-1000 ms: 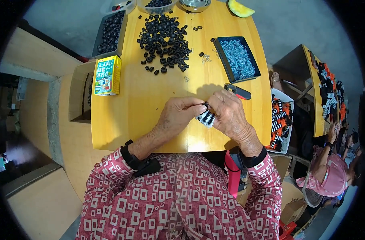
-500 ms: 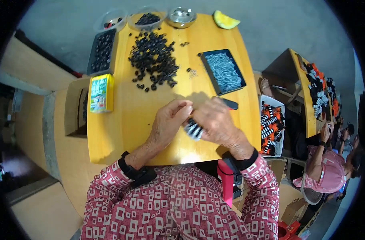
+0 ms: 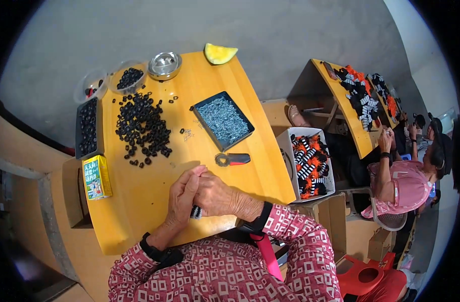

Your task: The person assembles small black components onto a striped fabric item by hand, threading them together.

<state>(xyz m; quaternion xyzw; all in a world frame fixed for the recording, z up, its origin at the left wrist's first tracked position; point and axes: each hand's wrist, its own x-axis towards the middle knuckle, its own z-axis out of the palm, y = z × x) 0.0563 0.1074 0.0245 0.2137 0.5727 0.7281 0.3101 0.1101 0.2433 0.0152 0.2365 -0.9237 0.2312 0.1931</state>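
My left hand (image 3: 179,199) and my right hand (image 3: 215,194) are pressed together over the near part of the yellow table. Both are closed. A small black-and-white striped piece (image 3: 196,212) pokes out below the right hand, between the two; the rest of it is covered by fingers. Just beyond the hands lies a tool with a black and red handle (image 3: 238,159) and a round grey end. Further off is a dark tray (image 3: 250,132) filled with small silvery metal pieces. To the left of it spreads a pile of small black ring-like parts (image 3: 142,123).
Along the left edge stand a yellow box (image 3: 97,177) and a black bin (image 3: 79,153) of black parts. Clear tubs, a metal bowl (image 3: 164,65) and a melon wedge (image 3: 220,54) line the far edge. A white box (image 3: 332,183) of striped and orange pieces stands right; another person (image 3: 398,186) sits beyond.
The view has shifted, so the table sits lower and further left. My right hand has come over against my left, and the striped piece is now mostly covered.
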